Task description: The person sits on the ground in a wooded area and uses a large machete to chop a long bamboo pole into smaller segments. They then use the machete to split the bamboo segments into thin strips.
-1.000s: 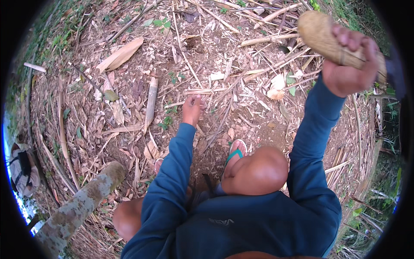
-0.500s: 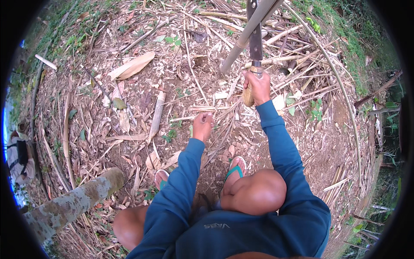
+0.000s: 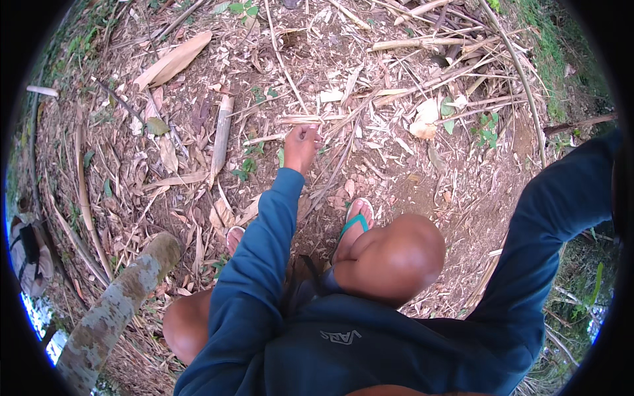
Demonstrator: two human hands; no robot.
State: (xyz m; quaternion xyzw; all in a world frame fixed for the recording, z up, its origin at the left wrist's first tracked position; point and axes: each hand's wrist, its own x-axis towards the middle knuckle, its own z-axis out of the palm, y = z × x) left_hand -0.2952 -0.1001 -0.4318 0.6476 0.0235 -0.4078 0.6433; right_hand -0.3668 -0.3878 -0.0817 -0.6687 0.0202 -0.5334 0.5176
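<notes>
My left hand [image 3: 301, 149] is low over the littered ground in front of my feet, fingers curled closed. Its fingertips meet a small bundle of pale split strips [image 3: 298, 120]; whether they grip it is hidden. Another pale stick [image 3: 264, 140] lies just left of that hand. My right arm [image 3: 561, 211] is raised out to the right, its sleeve running to the picture's edge. The right hand itself is out of sight, so what it holds does not show.
A cut bamboo piece [image 3: 222, 138] and a broad dry sheath [image 3: 175, 61] lie to the left. A thick mottled trunk [image 3: 125, 297] slants in at lower left. Sticks [image 3: 436, 43] pile at the far right. A long thin stem [image 3: 522, 72] curves along the right side.
My right hand, earlier shut on a machete's handle beside a slanting pole, has swung out of view to the right. Machete and pole are gone from view. The left hand stays by the strips.
</notes>
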